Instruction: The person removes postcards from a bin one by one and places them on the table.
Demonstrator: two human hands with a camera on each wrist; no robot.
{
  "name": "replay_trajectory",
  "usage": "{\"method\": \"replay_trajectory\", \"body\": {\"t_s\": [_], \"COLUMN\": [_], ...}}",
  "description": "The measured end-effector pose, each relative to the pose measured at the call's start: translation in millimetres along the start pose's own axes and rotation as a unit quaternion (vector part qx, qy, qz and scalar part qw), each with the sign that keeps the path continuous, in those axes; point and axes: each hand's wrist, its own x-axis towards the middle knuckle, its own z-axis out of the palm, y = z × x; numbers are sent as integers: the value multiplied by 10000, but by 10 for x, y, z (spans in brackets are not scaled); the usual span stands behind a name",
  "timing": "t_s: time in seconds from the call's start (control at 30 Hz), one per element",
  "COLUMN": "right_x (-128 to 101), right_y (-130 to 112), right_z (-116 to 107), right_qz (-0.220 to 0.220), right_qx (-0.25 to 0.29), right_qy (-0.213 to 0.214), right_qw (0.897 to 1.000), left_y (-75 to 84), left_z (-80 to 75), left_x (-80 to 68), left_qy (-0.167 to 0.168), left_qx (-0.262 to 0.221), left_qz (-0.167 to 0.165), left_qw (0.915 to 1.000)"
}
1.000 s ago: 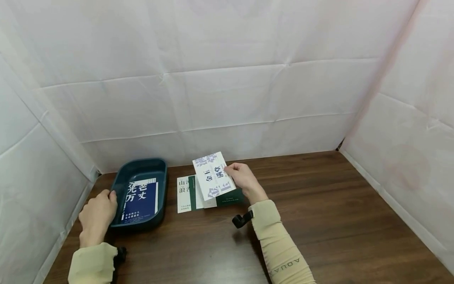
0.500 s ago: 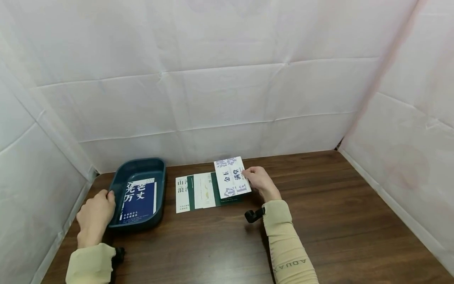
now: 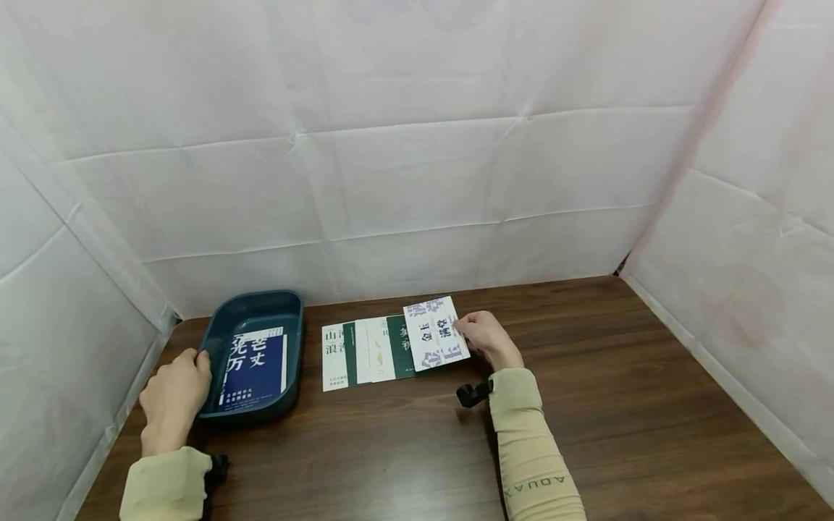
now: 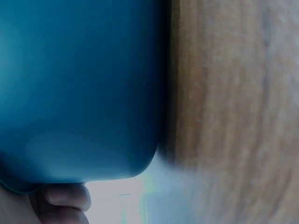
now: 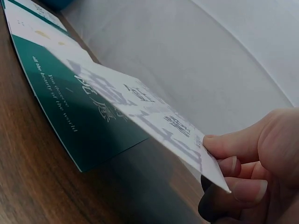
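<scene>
While the dark blue tray (image 3: 260, 310) sits lower left in the frame, gripped by the left hand (image 3: 173, 399), overlapping cards (image 3: 374, 352) lie near the middle. Just right of centre, the right hand (image 3: 490, 339) pinches the white card (image 3: 435, 335), tilted over the green card (image 3: 402, 347); a slanted drop could, I think, shove that one askew.

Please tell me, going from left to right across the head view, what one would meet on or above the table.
Left hand → dark blue tray → white card with dark characters → white card with yellow marks → green card → purple-printed white card → right hand.
</scene>
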Motion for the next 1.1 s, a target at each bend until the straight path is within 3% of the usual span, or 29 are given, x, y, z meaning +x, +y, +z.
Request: {"method": "replay_trajectory", "body": {"t_s": [0.4,1.1], "right_x": [18,90], "right_y": [51,47], "right_z": [80,180], "right_qz": [168,161], "right_qx": [-298,-644], "right_qy": [-162,144], "right_qw": [9993,9977], "left_y": [-6,-10], "left_z": [8,0], "left_x": [2,-9], "left_qy": [19,60], "left_qx": [-15,-20], "left_qz": [22,78], "left_qw": [10000,9999]}}
